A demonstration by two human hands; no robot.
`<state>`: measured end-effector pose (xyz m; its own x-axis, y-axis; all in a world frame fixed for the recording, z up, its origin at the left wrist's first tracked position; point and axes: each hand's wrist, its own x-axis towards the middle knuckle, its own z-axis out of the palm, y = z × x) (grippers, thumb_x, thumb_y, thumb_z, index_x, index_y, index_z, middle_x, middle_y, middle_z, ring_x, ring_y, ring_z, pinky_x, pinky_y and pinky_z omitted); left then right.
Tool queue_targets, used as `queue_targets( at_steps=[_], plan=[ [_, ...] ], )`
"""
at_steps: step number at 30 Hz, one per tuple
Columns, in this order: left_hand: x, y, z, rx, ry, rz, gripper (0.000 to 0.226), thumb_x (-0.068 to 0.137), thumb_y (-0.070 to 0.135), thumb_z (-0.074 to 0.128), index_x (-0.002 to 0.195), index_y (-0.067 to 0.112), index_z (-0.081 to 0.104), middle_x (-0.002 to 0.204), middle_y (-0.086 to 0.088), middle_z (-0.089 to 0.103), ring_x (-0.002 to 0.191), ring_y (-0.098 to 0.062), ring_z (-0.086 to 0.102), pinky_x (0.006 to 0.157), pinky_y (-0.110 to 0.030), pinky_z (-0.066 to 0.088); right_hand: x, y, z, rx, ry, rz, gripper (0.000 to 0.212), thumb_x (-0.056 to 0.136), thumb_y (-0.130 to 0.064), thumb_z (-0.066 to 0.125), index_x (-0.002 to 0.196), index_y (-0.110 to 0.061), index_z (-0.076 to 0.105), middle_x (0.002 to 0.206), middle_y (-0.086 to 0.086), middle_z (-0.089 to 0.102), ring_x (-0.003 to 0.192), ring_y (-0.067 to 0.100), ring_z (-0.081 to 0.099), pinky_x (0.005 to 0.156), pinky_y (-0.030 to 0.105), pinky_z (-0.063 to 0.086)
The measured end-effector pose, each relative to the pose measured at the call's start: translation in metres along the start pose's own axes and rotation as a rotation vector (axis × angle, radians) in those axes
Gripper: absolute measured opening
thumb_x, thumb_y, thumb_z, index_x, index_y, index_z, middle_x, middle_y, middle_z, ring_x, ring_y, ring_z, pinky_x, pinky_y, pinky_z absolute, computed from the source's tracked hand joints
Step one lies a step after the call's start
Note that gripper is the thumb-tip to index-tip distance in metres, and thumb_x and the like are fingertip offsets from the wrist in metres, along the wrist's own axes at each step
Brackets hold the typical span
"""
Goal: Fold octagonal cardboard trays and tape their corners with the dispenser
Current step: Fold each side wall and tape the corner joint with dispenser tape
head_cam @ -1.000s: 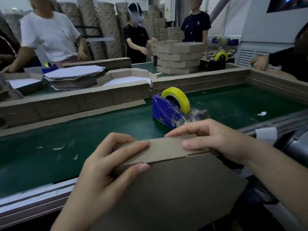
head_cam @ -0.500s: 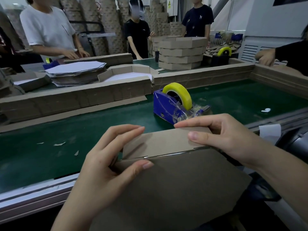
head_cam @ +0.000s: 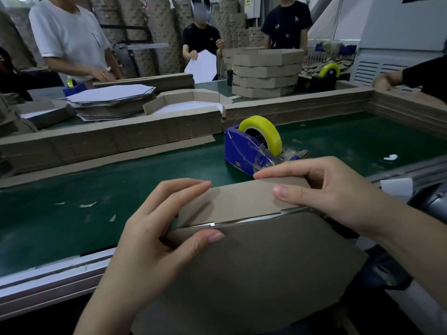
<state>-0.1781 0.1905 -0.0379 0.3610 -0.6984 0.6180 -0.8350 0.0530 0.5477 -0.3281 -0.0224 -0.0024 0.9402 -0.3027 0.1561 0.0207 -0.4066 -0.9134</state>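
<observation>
- The cardboard tray [head_cam: 254,267], brown side up, is held in the air at the near edge of the green belt [head_cam: 72,226], in the near middle of the scene. Its big panel slopes down toward the person.
- At its far edge one flap [head_cam: 237,201] stands folded up from the panel, with a pale slit showing along the crease.
- The left hand [head_cam: 150,245] pinches the left end of that fold: the thumb lies on the panel just below the crease, and the fingers reach behind the flap, lying close together.
- The right hand [head_cam: 333,192] pinches the right end of the flap: the thumb presses on its near face, the forefinger lies along its top edge, and the other fingers curl behind.
- Just beyond the flap, a blue tape dispenser [head_cam: 239,151] with a yellow tape roll [head_cam: 266,128] stands on the belt.
- Small cardboard scraps [head_cam: 88,204] lie on the belt to the left, and a white scrap [head_cam: 390,157] to the right.
- A low cardboard wall [head_cam: 108,141] runs along the far side of the belt.
- Beyond it are a stack of flat blanks [head_cam: 111,102] on the left, a half-folded tray [head_cam: 188,102] in the middle, and a stack of finished trays [head_cam: 263,73] further back.
- Other people stand at the far side; one holds a white sheet [head_cam: 202,66].
</observation>
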Motion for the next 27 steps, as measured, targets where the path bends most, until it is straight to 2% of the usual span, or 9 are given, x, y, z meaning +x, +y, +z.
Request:
queue_targets(
  at_steps=[9, 17, 20, 24, 27],
  plan=[
    [0.0, -0.003, 0.001, -0.006, -0.005, 0.008, 0.052, 0.081, 0.045, 0.064, 0.126, 0.019, 0.06, 0.129, 0.005, 0.058, 0.122, -0.007, 0.054, 0.098, -0.013, 0.038, 0.001, -0.007, -0.005, 0.007, 0.007, -0.009, 0.039, 0.071, -0.037, 0.067, 0.108, -0.027, 0.074, 0.102, -0.007, 0.075, 0.094, 0.008, 0.07, 0.07, 0.017, 0.054],
    [0.0, -0.004, 0.002, 0.016, -0.007, 0.017, 0.053, 0.082, 0.047, 0.062, 0.127, 0.019, 0.059, 0.13, 0.006, 0.057, 0.123, -0.006, 0.053, 0.099, -0.013, 0.037, 0.002, -0.004, -0.001, -0.052, -0.008, -0.019, 0.039, 0.071, -0.043, 0.066, 0.107, -0.029, 0.074, 0.1, -0.009, 0.075, 0.093, 0.007, 0.07, 0.073, 0.018, 0.054],
    [0.0, -0.004, 0.002, 0.022, -0.008, 0.023, 0.05, 0.083, 0.046, 0.061, 0.126, 0.021, 0.06, 0.129, 0.007, 0.057, 0.122, -0.006, 0.054, 0.098, -0.014, 0.038, 0.003, -0.002, 0.001, -0.088, -0.005, -0.029, 0.042, 0.072, -0.045, 0.065, 0.11, -0.029, 0.073, 0.104, -0.012, 0.073, 0.097, 0.004, 0.069, 0.08, 0.02, 0.055],
    [-0.001, -0.003, 0.001, 0.039, -0.051, 0.01, 0.042, 0.086, 0.046, 0.058, 0.123, 0.028, 0.064, 0.132, 0.005, 0.056, 0.122, -0.013, 0.054, 0.098, -0.021, 0.041, 0.002, 0.001, 0.005, -0.154, 0.023, -0.056, 0.047, 0.072, -0.052, 0.061, 0.112, -0.032, 0.071, 0.108, -0.022, 0.069, 0.105, -0.004, 0.062, 0.085, 0.013, 0.049],
    [0.001, -0.001, -0.003, 0.142, -0.11, 0.041, 0.038, 0.091, 0.047, 0.051, 0.124, 0.034, 0.063, 0.135, 0.008, 0.055, 0.124, -0.021, 0.051, 0.099, -0.03, 0.041, 0.002, 0.002, 0.006, -0.209, 0.031, -0.063, 0.049, 0.072, -0.055, 0.057, 0.114, -0.032, 0.07, 0.108, -0.026, 0.067, 0.105, -0.008, 0.06, 0.083, 0.008, 0.045]
  ],
)
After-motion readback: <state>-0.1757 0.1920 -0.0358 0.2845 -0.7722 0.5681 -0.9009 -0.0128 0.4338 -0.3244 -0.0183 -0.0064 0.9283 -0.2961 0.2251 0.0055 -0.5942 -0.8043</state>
